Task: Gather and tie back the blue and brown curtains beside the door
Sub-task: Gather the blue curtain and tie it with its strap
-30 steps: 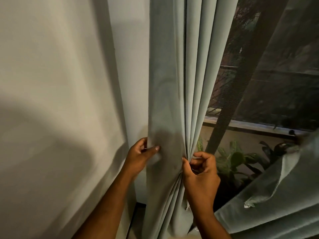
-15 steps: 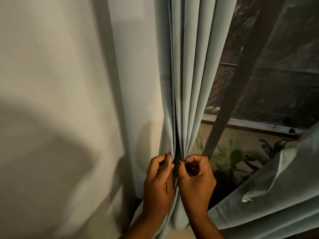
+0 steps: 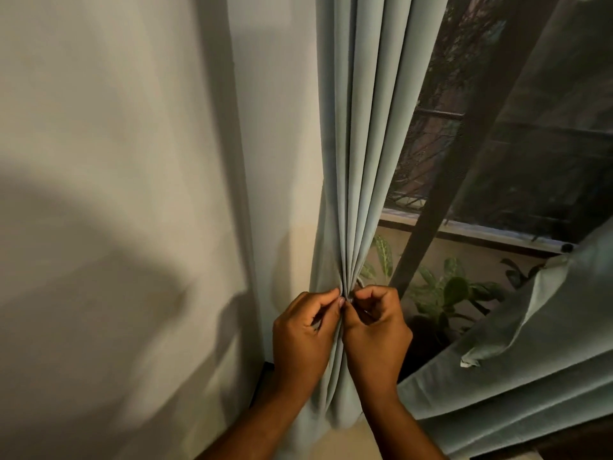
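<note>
your blue curtain (image 3: 371, 134) hangs in the middle of the view, pale grey-blue in this dim warm light, falling in long straight pleats that narrow into one tight bunch low in the frame, right where your hands meet. below the bunch the cloth (image 3: 335, 403) drops on between your forearms and runs out of the bottom edge. your left hand (image 3: 303, 340) grips the bunch from the left, fingers curled round the folds, thumb tip pressed against the pleats at the top. your right hand (image 3: 376, 333) is clamped on the same bunch from the right, fingers curled, knuckles touching those of the left hand. a thin pale loop (image 3: 361, 283) shows just above your right fingers; can't tell whether it's a tie or a fold edge. second piece of the same pale cloth (image 3: 517, 360) lies slanted across the lower right, with a small white tag (image 3: 466, 363) at a corner, its far end cut off by the frame. no brown curtain can be made out here. curtain top is cut off above. plain wall (image 3: 116, 194) fills the left, with a big soft shadow over it. right of the curtain is dark glass with a dark frame bar (image 3: 441, 180) crossing it diagonally, a ledge (image 3: 497, 235) and leafy plants (image 3: 447, 293) below it, partly hidden by the bar and the cloth. outside is too dark to read.
</note>
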